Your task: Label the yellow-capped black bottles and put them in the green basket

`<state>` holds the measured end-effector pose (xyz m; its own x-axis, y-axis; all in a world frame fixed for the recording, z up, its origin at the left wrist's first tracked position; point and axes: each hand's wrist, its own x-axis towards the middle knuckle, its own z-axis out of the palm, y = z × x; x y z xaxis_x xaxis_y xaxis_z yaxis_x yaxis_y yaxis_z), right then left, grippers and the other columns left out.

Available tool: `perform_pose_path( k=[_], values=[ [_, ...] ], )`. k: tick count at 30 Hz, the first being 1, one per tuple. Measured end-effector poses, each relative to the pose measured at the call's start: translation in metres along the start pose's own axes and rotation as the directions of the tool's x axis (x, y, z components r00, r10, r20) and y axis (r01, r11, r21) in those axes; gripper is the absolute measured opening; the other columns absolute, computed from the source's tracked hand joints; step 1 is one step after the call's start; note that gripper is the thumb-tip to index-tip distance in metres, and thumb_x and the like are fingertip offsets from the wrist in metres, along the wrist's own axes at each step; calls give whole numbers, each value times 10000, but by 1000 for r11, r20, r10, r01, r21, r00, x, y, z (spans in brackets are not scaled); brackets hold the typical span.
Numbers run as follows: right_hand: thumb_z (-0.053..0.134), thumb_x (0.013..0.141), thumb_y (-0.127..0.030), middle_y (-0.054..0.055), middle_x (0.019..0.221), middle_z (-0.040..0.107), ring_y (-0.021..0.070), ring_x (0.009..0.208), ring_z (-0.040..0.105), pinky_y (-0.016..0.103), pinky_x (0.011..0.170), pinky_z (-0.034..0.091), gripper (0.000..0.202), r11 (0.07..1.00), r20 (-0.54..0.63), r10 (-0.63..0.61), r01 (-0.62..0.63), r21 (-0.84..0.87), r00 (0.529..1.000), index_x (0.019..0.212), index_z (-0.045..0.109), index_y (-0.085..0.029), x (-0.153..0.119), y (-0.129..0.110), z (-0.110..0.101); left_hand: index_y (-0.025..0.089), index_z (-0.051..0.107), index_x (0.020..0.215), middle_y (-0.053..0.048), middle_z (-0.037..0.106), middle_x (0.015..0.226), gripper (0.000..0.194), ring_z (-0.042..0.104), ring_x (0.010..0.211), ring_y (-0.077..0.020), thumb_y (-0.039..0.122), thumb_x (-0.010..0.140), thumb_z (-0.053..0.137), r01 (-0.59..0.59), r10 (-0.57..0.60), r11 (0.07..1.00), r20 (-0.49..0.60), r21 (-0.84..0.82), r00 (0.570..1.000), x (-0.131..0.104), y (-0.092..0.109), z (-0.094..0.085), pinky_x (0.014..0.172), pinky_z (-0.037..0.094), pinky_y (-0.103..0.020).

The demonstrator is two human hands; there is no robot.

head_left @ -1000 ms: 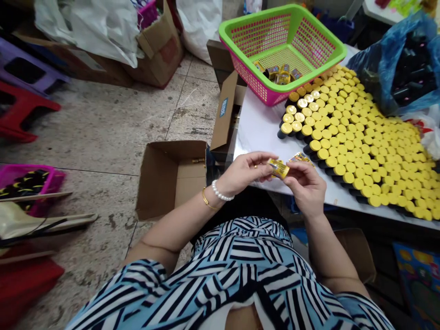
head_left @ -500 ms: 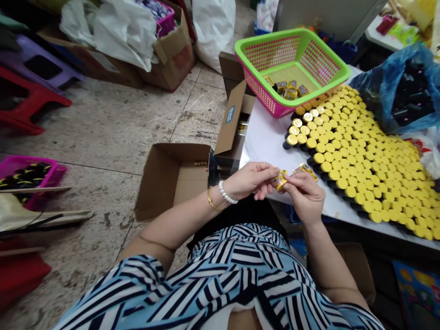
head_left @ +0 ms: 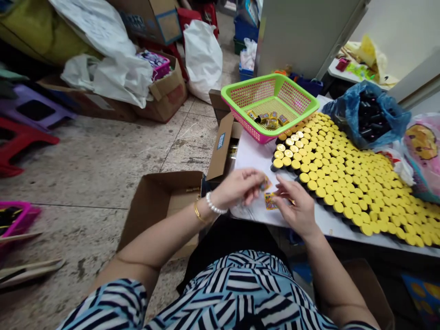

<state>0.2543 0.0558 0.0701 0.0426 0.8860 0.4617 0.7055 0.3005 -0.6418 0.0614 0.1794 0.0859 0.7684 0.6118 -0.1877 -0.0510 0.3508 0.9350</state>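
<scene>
Yellow piece (head_left: pixel 266 184) | pinched, left hand (head_left: pixel 243 185) | right hand (head_left: pixel 297 206) fingers parted, by label (head_left: pixel 270 200)

Nothing legible — the blue label (head_left: pixel 221 140) on the cardboard flap (head_left: pixel 216 161) too small to read

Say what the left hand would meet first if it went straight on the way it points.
The left hand would probably meet the right hand first; depth is unclear, so it might instead pass over it toward the yellow caps.

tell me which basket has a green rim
The mesh basket on the white table, holding small yellow pieces; the far-left basket and the boxed basket have pink rims.
</scene>
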Motion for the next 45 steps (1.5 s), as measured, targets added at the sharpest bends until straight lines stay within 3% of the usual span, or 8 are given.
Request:
perform_pose_path(
  k=[3,8,13,21,29,33,38,45],
  values=[
    [634,987,-352,79,1101,686,174,858,661,316,752,561,358,937,-43,63,-74,-342,997,1327,686,-254,24,13,-8,159,662,968,23,622,613,379,480,410,-53,534,924,696,-278,363,912,-278,302,889,49,55,-15,406,333,-194],
    [623,969,-343,88,1101,662,226,927,600,312,662,425,345,729,42,101,-45,-683,994,1301,697,-287,62,23,1,67,637,1138,22,592,592,415,493,456,-83,462,1017,590,-176,391,833,-332,525,858,132,102,-31,533,369,-236],
    [639,943,-301,86,1150,630,223,918,570,308,617,374,274,716,80,97,-14,-698,992,1206,706,-265,68,25,11,168,645,1166,13,619,699,354,573,605,-123,442,946,687,-238,576,685,-312,689,756,72,29,-3,617,417,-257],
    [657,939,-285,105,1229,598,226,950,600,326,712,488,313,855,49,38,-7,-519,998,1245,647,-221,61,19,-1,145,728,935,-114,631,1005,140,580,935,-253,254,856,770,-133,499,210,11,969,866,-4,-66,43,826,497,-391],
    [702,940,-406,48,972,724,148,713,614,306,708,534,301,966,31,255,-254,-43,966,1181,726,-227,-13,-19,-24,169,664,893,-16,656,834,59,579,753,-138,196,945,661,-331,515,540,7,774,857,-26,-46,36,726,470,-275],
    [720,915,-405,16,756,718,127,654,606,256,620,498,227,856,166,441,-469,218,882,879,781,-189,-26,-22,-7,180,686,978,-11,694,896,97,615,742,-111,173,891,727,-356,510,634,-25,687,860,-34,-41,40,707,479,-246],
    [844,767,-394,-29,632,665,72,461,482,201,424,392,248,549,157,652,-605,576,742,851,753,-178,-17,-31,10,174,674,941,-25,656,914,168,610,733,-107,198,831,799,-354,665,694,-369,627,649,-54,-44,51,653,499,-230],
    [833,797,-443,-51,534,608,66,393,456,183,350,319,287,522,131,678,-599,608,724,843,715,-186,-28,-30,25,183,756,894,-36,709,815,78,626,703,-125,259,900,745,-315,621,732,-402,604,672,-75,-56,59,622,501,-243]
  ],
)
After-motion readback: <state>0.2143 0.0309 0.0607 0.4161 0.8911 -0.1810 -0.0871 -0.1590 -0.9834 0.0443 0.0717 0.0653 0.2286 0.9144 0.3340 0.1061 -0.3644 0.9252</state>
